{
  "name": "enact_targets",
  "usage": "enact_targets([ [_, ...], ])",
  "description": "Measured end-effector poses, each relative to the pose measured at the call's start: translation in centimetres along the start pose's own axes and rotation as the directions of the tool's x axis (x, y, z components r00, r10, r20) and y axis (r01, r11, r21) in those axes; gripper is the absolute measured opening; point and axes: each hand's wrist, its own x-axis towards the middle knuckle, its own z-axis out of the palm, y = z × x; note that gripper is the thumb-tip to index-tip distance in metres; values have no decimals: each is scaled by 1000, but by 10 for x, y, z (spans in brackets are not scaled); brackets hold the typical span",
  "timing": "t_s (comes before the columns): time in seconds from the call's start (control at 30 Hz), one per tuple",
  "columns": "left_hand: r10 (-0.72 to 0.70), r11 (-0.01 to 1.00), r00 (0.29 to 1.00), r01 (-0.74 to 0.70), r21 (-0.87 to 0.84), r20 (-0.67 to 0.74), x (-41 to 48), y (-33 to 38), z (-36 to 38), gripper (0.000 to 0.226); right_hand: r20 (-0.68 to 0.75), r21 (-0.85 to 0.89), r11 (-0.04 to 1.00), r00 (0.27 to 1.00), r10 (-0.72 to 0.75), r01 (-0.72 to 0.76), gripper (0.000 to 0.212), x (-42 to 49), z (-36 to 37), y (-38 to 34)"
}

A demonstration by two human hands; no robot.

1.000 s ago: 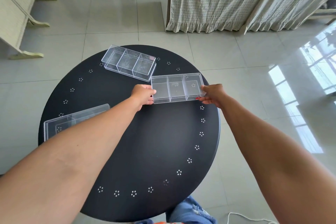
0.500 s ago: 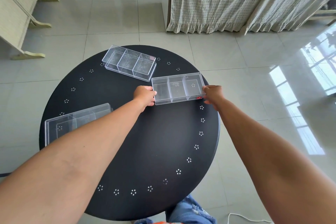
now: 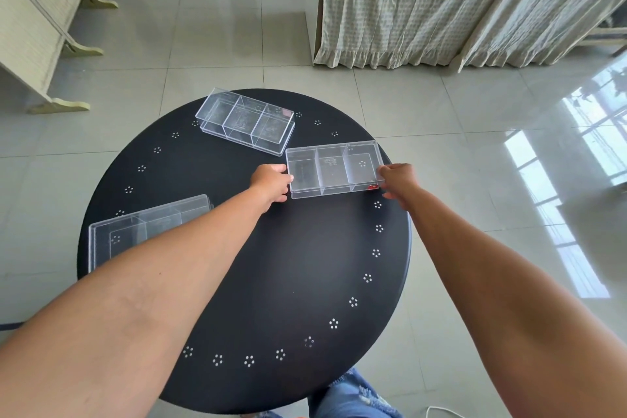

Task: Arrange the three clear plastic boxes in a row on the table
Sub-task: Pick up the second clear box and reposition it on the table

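Three clear plastic boxes with three compartments each lie on a round black table (image 3: 271, 265). The right box (image 3: 334, 168) sits near the table's far right edge; my left hand (image 3: 271, 181) grips its left end and my right hand (image 3: 397, 180) grips its right end. A second box (image 3: 245, 120) lies angled at the far side, its corner close to the held box. The third box (image 3: 142, 231) lies at the left edge, partly hidden behind my left forearm.
Small white flower marks ring the tabletop. A cream cabinet (image 3: 30, 27) stands at the far left on the tiled floor, and checked curtains (image 3: 441, 0) hang behind the table. Jeans (image 3: 353, 397) and a white cable (image 3: 441, 412) show below the near edge.
The held box has hardly shifted on the table, edging slightly toward me. Both hands keep their hold on its ends; the other two boxes have not moved.
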Motion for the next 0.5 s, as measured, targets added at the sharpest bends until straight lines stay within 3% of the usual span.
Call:
enact_targets([
  [0.17,24,1000,998,-24,-11,-66,-2,1,-11,48,-67,-113,993,997,-40,32,44,3,0,-7],
  [0.33,42,999,984,-43,-5,-174,2,4,-31,33,-140,-225,972,985,-104,71,39,-4,3,-28],
  [0.5,62,998,959,-62,9,-277,7,9,-60,27,-168,-413,892,948,-271,182,45,-13,20,-59],
])
